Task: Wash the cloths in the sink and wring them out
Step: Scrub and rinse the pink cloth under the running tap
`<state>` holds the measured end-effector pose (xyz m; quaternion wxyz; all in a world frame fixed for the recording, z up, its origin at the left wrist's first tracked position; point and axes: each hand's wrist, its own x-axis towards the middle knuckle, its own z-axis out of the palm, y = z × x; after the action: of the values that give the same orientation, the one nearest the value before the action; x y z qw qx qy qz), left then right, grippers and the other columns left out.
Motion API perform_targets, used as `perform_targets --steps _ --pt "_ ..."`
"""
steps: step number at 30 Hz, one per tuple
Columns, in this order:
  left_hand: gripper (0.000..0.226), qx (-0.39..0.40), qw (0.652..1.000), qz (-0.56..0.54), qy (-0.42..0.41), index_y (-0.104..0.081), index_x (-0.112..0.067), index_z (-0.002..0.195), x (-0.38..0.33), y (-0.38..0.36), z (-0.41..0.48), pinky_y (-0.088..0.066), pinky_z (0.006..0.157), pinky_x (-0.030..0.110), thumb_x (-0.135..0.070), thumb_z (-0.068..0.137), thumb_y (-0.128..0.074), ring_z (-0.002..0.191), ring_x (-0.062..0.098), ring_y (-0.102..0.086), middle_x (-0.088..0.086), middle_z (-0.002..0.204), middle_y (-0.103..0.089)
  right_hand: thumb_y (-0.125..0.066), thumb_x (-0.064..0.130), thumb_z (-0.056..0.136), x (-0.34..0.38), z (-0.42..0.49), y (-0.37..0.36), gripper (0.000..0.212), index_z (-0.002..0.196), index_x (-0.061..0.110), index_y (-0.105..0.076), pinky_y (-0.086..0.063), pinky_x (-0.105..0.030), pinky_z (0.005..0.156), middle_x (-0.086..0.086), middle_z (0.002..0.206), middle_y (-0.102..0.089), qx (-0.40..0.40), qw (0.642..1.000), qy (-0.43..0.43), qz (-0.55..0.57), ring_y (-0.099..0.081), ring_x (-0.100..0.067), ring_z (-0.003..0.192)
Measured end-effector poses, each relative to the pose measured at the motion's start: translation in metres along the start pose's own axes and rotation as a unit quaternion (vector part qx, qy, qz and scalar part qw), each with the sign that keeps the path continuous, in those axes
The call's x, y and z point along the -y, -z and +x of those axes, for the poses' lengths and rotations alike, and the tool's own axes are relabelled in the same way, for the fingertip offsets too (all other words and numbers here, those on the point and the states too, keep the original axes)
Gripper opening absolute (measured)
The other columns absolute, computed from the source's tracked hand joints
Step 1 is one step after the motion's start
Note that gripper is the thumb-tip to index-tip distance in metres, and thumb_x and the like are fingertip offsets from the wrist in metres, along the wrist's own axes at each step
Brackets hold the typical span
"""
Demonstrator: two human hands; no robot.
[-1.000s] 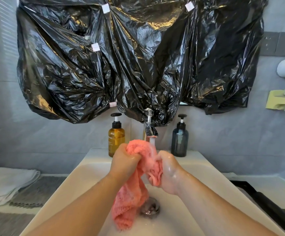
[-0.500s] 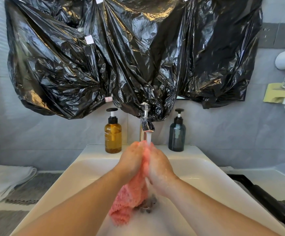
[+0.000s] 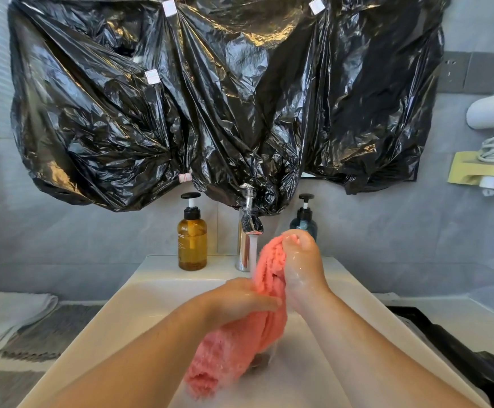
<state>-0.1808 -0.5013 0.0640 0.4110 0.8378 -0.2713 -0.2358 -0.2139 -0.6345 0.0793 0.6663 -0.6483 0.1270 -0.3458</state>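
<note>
Item: pink cloth [image 3: 251,343], soaked, hanging over sink [image 3: 157,295] beside running tap [image 3: 248,228]. Right hand [image 3: 301,266]: fingers clamped on its top end. Left hand [image 3: 237,298]: fingers across its middle, clamp unclear. Risks: wet fingers slip, cloth drops; hard twisting splashes water past the rim

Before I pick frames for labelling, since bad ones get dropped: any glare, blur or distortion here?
Head view: bright glare streaks the black plastic; the wide lens bows the frame's edges; the cloth is smeared soft at its lower end, as is the water in the sink; the right hand shines wet; the amber bottle and tap are sharp.
</note>
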Motion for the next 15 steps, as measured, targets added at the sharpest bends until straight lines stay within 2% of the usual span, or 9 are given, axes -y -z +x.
perform_targets --steps 2,4,6,8,9,11,13,14,15 --pt "0.051 -0.03 0.997 -0.067 0.013 -0.068 -0.021 0.119 0.004 0.005 0.0 -0.051 0.1 0.043 -0.04 0.072 -0.075 0.105 0.025 -0.067 0.001 0.112 -0.073 -0.046 0.004 0.1 0.0 0.003 0.0 0.023 0.096 0.018 -0.064 -0.058 -0.047 0.085 -0.017 0.092 -0.068 0.017 0.996 -0.032 0.08 -0.069 -0.031 0.086" --pt "0.026 -0.108 0.982 -0.156 -0.007 -0.075 -0.012 0.102 0.009 0.012 0.002 -0.054 0.094 0.041 -0.018 0.077 -0.07 0.097 0.028 -0.071 0.007 0.098 -0.077 -0.048 -0.001 0.095 0.0 0.005 0.0 0.025 0.097 0.016 -0.065 -0.058 -0.041 0.071 -0.017 0.087 -0.068 0.02 0.987 -0.097 0.124 -0.068 -0.031 0.076" --pt "0.014 -0.167 0.959 -0.229 -0.028 -0.075 -0.006 0.083 0.012 0.02 0.005 -0.055 0.082 0.041 -0.002 0.08 -0.062 0.087 0.035 -0.07 0.015 0.085 -0.075 -0.05 0.004 0.085 0.0 0.002 -0.001 0.019 0.079 0.018 -0.063 -0.041 -0.026 0.051 -0.011 0.071 -0.061 0.033 0.985 -0.153 0.074 -0.057 -0.025 0.057" --pt "0.016 -0.161 0.955 -0.246 -0.036 -0.072 -0.006 0.078 0.009 0.026 0.006 -0.058 0.074 0.045 0.002 0.08 -0.059 0.082 0.044 -0.069 0.022 0.079 -0.07 -0.045 0.012 0.079 -0.001 -0.005 -0.001 0.019 0.063 0.017 -0.055 -0.029 -0.022 0.045 -0.005 0.056 -0.052 0.1 0.975 -0.197 -0.003 -0.045 -0.02 0.044" --pt "0.015 -0.15 0.957 -0.247 -0.034 -0.072 -0.01 0.08 0.009 0.029 0.012 -0.06 0.075 0.049 0.001 0.08 -0.062 0.086 0.045 -0.07 0.019 0.08 -0.072 -0.043 0.015 0.082 -0.003 -0.007 -0.002 0.024 0.06 0.016 -0.054 -0.03 -0.021 0.044 -0.003 0.052 -0.052 0.125 0.968 -0.218 -0.024 -0.045 -0.018 0.041" --pt "0.02 -0.163 0.955 -0.246 -0.044 -0.074 -0.011 0.09 0.005 0.027 0.006 -0.059 0.081 0.048 0.0 0.08 -0.062 0.091 0.04 -0.071 0.015 0.087 -0.075 -0.041 0.024 0.092 -0.011 -0.008 -0.005 0.038 0.068 0.012 -0.067 -0.043 -0.023 0.05 -0.006 0.062 -0.067 0.168 0.958 -0.23 -0.047 -0.061 -0.018 0.053" --pt "0.022 -0.131 0.948 -0.285 -0.057 -0.072 -0.003 0.091 0.0 0.018 -0.006 -0.055 0.084 0.044 -0.007 0.079 -0.054 0.085 0.033 -0.068 0.019 0.09 -0.072 -0.042 0.038 0.101 -0.019 -0.01 -0.011 0.051 0.091 0.006 -0.079 -0.058 -0.029 0.071 -0.013 0.092 -0.078 0.189 0.956 -0.221 -0.043 -0.074 -0.023 0.082" --pt "0.024 -0.112 0.947 -0.296 -0.061 -0.071 -0.002 0.089 0.0 0.014 -0.009 -0.054 0.085 0.044 -0.013 0.084 -0.051 0.084 0.033 -0.068 0.021 0.091 -0.071 -0.043 0.047 0.102 -0.017 -0.014 -0.014 0.054 0.097 0.009 -0.08 -0.06 -0.034 0.084 -0.013 0.1 -0.078 0.185 0.959 -0.208 -0.048 -0.075 -0.024 0.092" --pt "0.031 -0.089 0.945 -0.305 -0.072 -0.071 -0.001 0.089 -0.001 0.008 -0.016 -0.054 0.086 0.044 -0.02 0.093 -0.047 0.085 0.033 -0.07 0.023 0.093 -0.072 -0.044 0.055 0.1 -0.019 -0.015 -0.017 0.057 0.094 0.012 -0.08 -0.061 -0.035 0.082 -0.011 0.093 -0.078 0.181 0.964 -0.188 -0.056 -0.076 -0.023 0.087"
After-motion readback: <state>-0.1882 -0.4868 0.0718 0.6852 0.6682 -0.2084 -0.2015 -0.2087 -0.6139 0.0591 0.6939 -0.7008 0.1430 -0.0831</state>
